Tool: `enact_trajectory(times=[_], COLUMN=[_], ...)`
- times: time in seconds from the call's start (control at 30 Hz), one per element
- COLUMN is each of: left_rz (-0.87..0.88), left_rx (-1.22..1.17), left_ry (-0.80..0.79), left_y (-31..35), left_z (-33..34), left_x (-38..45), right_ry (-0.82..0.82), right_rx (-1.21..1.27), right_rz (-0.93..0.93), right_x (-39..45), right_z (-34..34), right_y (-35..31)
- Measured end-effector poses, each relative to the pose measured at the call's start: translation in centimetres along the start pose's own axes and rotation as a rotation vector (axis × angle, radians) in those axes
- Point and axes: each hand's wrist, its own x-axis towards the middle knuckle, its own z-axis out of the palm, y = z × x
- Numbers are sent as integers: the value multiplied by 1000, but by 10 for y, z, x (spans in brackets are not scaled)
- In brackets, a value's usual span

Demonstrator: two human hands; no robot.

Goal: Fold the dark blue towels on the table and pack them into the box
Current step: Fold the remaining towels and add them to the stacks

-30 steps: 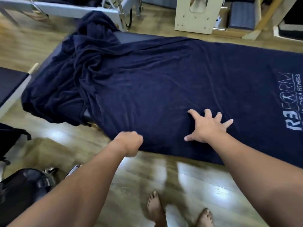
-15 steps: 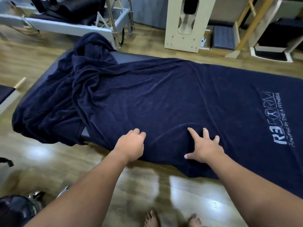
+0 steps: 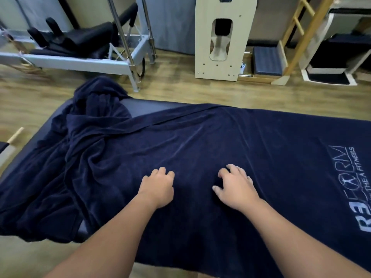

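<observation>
A large dark blue towel [image 3: 230,141] lies spread flat over a padded dark table [image 3: 144,106], with white logo print [image 3: 345,177] at its right end. More dark blue towel cloth [image 3: 76,157] is bunched in a heap at the table's left end and hangs over the near edge. My left hand [image 3: 158,187] and my right hand [image 3: 234,187] rest side by side on the flat towel near its front edge, fingers bent, fingertips pressing the cloth. No fabric is lifted between the fingers. No box is in view.
Wooden floor surrounds the table. Behind it stand a metal-framed exercise machine [image 3: 84,57] at the back left, a cream wooden panel [image 3: 222,37] at the centre and a wooden ladder frame [image 3: 301,33] with padded boxes [image 3: 267,61] at the back right.
My left hand has come up from the towel's hanging front edge onto the table top. My right hand's spread fingers have bent. The view has tilted up and moved closer.
</observation>
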Motion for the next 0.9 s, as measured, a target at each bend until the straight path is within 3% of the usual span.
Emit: enact_trajectory(times=[0.2, 0.4, 0.53, 0.8, 0.9], left_rz=[-102, -225, -301, -281, -223], left_rx=[-87, -157, -212, -179, -216], left_ry=[-21, 65, -44, -35, 56], left_y=[-18, -36, -44, -72, -79], left_z=[-38, -60, -60, -74, -77], left_x=[68, 141, 184, 255, 275], right_ry=[-19, 14, 22, -233, -285], right_rx=[-7, -40, -21, -115, -177], right_rz=[-9, -24, -41, 161, 208], right_x=[73, 140, 184, 248, 266], right_z=[-32, -56, -67, -81, -87], right_y=[2, 1, -13, -53, -58])
